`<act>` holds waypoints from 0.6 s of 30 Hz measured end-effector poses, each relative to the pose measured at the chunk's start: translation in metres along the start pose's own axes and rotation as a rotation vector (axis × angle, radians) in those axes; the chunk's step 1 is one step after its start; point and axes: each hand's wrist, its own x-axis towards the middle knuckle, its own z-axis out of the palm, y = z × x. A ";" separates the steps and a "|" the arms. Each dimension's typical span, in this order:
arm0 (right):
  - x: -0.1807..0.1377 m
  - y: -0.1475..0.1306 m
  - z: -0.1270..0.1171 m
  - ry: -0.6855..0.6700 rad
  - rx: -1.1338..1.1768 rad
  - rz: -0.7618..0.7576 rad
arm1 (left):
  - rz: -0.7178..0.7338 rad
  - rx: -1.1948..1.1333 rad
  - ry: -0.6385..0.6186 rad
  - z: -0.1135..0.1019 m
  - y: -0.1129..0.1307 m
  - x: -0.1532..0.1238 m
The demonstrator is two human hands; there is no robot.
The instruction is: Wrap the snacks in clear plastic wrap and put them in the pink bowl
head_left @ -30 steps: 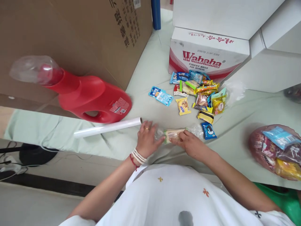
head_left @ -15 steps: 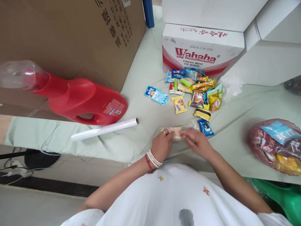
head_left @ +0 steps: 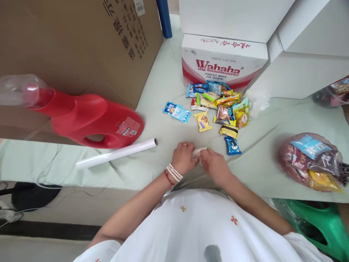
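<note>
A small pale snack packet (head_left: 199,151) with a bit of green at its end shows between my two hands, above the near part of the cloth. My left hand (head_left: 184,157), with a ring and white beads at the wrist, is closed on its left side. Fingers of my right hand (head_left: 216,167) pinch the other end; that hand is slightly blurred. Much of the packet is hidden by the fingers. Just beyond lie a yellow cookie packet (head_left: 203,121), a dark blue packet (head_left: 232,145) and a light blue packet (head_left: 177,112).
A heap of wrapped snacks (head_left: 218,100) lies against the Wahaba-style white-and-red water carton (head_left: 223,67). On the left are a red detergent bottle (head_left: 95,118), a white roll (head_left: 117,153) and a large brown box (head_left: 68,43). A bowl (head_left: 286,160) of snacks stands on the right.
The snack packet, earlier stretched flat between both hands, now shows only a small part, turned and mostly covered. My right hand has moved left, nearer my left hand. The view has shifted slightly.
</note>
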 end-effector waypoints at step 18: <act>-0.062 0.028 0.041 0.405 1.139 0.366 | 0.267 -1.101 -0.179 0.039 0.033 -0.039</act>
